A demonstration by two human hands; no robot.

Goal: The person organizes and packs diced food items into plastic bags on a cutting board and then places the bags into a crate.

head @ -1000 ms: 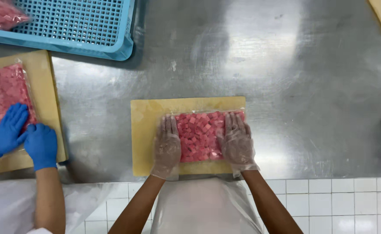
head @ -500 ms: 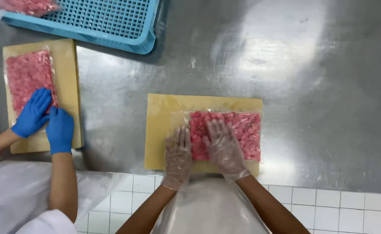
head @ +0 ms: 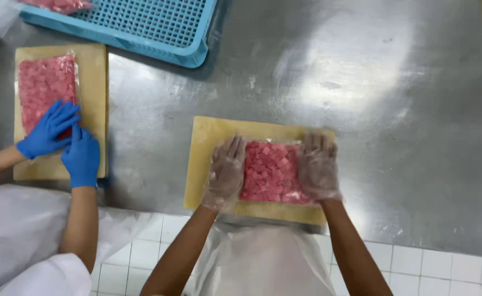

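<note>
Left hand (head: 225,172) and right hand (head: 317,166), both in clear gloves, lie flat with fingers spread on a sealed clear bag of pink diced meat (head: 271,171), one on each end, gripping nothing. The bag lies on a tan cutting board (head: 211,137) near the front edge of the steel desk (head: 389,109). To the left, a co-worker's blue-gloved hands (head: 66,142) press a second meat bag (head: 46,87) on another board (head: 93,71) (same setup). A blue perforated tray (head: 159,27) sits at far left.
</note>
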